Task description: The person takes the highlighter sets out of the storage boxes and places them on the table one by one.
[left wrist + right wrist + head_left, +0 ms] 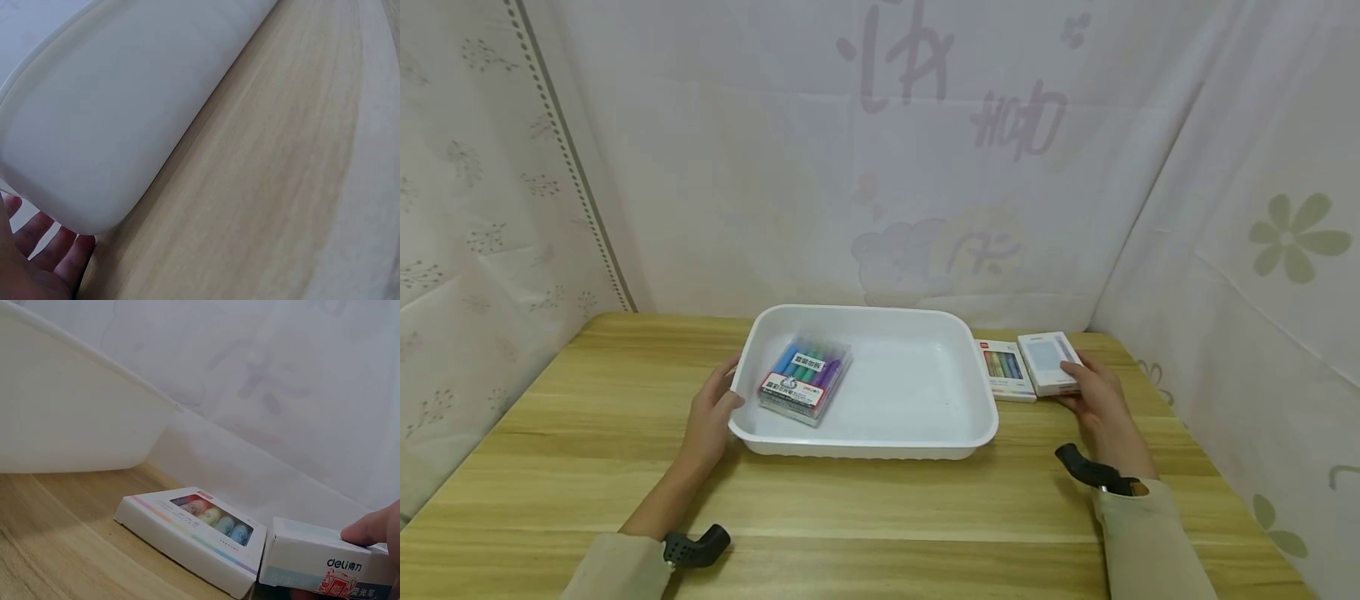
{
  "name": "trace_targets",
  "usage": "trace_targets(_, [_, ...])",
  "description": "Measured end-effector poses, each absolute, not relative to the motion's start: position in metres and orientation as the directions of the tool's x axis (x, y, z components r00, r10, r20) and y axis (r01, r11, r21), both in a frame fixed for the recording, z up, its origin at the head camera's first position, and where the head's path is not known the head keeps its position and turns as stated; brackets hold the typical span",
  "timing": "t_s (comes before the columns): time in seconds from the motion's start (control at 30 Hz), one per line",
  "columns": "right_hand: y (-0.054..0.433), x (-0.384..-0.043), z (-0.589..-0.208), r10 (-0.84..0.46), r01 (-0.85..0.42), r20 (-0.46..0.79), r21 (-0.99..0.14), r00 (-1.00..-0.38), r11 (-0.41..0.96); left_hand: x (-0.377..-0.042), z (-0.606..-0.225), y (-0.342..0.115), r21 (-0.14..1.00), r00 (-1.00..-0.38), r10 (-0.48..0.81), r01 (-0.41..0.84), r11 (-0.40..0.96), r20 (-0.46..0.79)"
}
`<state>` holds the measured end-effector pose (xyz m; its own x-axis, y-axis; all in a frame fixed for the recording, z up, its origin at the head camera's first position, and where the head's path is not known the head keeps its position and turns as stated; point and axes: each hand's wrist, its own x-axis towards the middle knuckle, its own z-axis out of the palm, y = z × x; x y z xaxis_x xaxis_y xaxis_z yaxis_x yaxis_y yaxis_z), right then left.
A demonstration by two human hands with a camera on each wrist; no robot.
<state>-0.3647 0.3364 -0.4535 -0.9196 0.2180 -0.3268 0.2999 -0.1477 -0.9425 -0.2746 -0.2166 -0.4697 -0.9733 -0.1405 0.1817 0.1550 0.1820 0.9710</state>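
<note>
A white plastic tray (895,433) stands on the wooden table, and a clear pack of colored pens (805,379) lies in its left part. At the tray's left end my left hand (711,412) holds the rim, its thumb at the edge and its fingers against the outer wall, as the left wrist view also shows. My right hand (1101,400) grips a small white deli highlighter box (1047,363) between thumb and fingers; the thumb lies on top. Touching that box on its left is a flat white box with a window showing colored pens (194,537).
The wooden table (865,517) reaches back to a pale printed cloth (737,167), with more cloth at both sides. The flat windowed box lies close to the tray's right wall.
</note>
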Motion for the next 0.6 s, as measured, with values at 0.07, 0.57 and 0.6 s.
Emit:
trace_targets(0.07, [0.3358,-0.3648,-0.4557,0.230,0.300,-0.316,-0.949,-0.921,-0.101,-0.2746,-0.4695,-0.2166,0.969,-0.972,-0.144,0.160,0.186,0.188])
trace_targets(0.57, [0.3277,-0.3607,-0.4603,0.239,0.186,-0.094,-0.897,-0.966,0.401,-0.2757,-0.4702,-0.2168,0.970,-0.973,-0.140,0.156,0.187,0.183])
trace_targets(0.6, [0.3264,-0.3602,-0.4593,0.240,0.186,-0.087,-0.884,-0.967,0.429,-0.2755,-0.4700,-0.2168,0.970,-0.973,-0.140,0.157,0.187,0.184])
